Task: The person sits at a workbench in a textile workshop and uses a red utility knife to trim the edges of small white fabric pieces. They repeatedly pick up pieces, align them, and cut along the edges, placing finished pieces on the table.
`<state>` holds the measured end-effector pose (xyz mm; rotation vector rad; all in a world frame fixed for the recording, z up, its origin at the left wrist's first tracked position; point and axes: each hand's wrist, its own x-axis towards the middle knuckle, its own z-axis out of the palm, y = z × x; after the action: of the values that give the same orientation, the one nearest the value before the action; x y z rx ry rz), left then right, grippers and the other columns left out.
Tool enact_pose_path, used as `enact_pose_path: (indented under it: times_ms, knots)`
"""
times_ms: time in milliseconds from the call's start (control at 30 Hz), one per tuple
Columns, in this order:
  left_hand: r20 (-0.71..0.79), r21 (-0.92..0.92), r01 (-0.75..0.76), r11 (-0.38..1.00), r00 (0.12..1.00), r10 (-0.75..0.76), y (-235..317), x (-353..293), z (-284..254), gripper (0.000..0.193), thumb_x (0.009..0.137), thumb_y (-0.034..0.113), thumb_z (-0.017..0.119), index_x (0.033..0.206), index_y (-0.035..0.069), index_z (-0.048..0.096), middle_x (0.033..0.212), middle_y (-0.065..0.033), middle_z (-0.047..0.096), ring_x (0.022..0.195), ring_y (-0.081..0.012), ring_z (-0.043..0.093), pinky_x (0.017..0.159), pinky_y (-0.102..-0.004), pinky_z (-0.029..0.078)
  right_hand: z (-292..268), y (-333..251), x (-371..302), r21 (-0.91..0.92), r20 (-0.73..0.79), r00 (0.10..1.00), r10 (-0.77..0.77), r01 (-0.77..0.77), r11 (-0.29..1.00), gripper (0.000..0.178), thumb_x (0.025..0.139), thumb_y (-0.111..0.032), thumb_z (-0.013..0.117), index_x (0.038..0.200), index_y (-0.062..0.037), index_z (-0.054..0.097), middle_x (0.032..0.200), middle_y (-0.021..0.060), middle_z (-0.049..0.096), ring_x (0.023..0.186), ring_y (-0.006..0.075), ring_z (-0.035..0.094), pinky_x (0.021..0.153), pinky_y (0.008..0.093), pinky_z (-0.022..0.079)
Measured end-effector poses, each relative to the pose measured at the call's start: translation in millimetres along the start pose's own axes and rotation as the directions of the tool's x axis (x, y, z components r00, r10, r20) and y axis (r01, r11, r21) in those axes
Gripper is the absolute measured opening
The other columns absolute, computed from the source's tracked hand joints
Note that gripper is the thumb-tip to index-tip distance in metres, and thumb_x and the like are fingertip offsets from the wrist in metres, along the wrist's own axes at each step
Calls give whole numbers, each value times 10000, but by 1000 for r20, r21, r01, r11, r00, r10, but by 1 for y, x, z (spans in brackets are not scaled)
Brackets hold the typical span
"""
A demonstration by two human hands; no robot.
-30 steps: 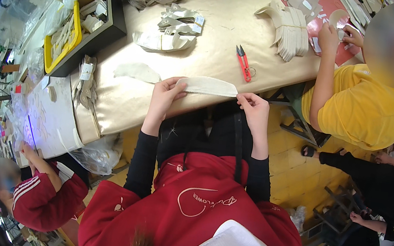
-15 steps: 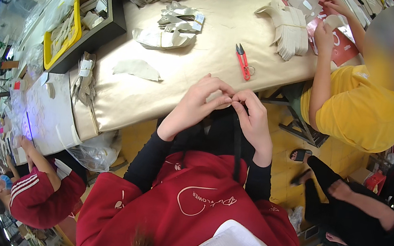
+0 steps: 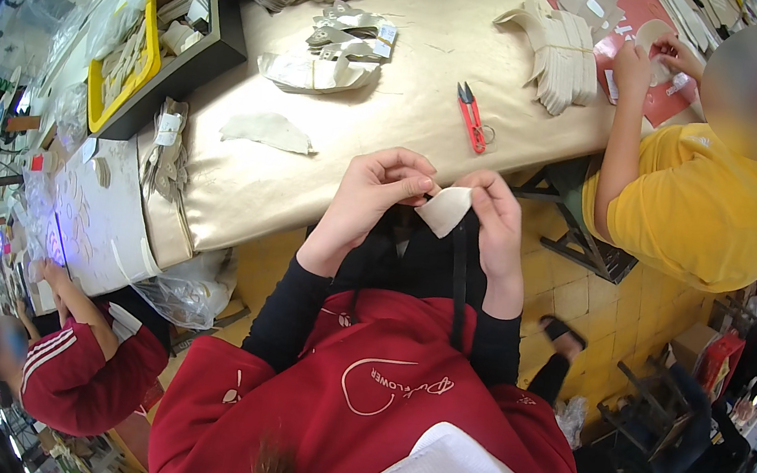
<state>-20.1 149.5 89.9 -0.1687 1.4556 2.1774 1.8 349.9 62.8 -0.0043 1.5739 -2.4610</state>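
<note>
Between my two hands is a small cream piece of cloth or leather, its lower part hanging to a rounded point. My left hand pinches it at the left edge with thumb and fingertips. At the right upper corner my right hand grips it, fingers closed. Both hands are held just off the table's front edge. On the table beyond lie red-handled thread snips, blades pointing away. A flat pale curved cut piece rests to the left of my hands.
Bundled pale cut pieces stand near a co-worker in a yellow shirt at right. More bundles lie on the covered table. A yellow tray sits in a dark box at left. Another co-worker works lower left.
My hands have moved slightly apart, and the cream piece now shows between them. A person in black has shifted at the lower right. The yellow-shirted co-worker's hands have moved.
</note>
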Motion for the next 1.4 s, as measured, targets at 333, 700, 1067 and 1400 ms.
enact_pose_path:
  times_ms: [333,700,1067,1400]
  knots:
    - [37,171,-146,974,989,142,-8,6,19,345,878,75,729,1207,23,639,972,-49,706,953,-106,636,887,-277,506,-5,-6,-3,282,-26,997,72,-62,957,119,1016,-156,540,1017,-40,568,953,42,633,879,104,623,784,276,518]
    - [-22,267,-71,961,997,80,-6,1,11,198,887,120,735,1033,-13,721,960,-69,724,849,-95,649,793,-248,514,1,-9,-7,47,-96,993,75,-71,996,159,933,-102,668,1010,36,690,892,71,692,747,103,632,681,242,532]
    - [172,744,-489,456,799,576,-1,-4,26,113,833,59,721,942,43,743,992,-75,727,951,-229,673,865,-321,505,16,-15,-13,-220,-180,980,-88,47,974,124,922,-56,677,978,51,706,854,53,687,742,93,646,659,232,530]
    - [283,878,-464,119,703,653,3,-6,29,71,808,73,708,871,89,738,907,-15,733,881,-186,670,1087,-474,367,33,-20,-12,-815,50,856,-515,333,474,86,828,-11,716,908,19,704,843,118,685,734,249,674,644,325,535]
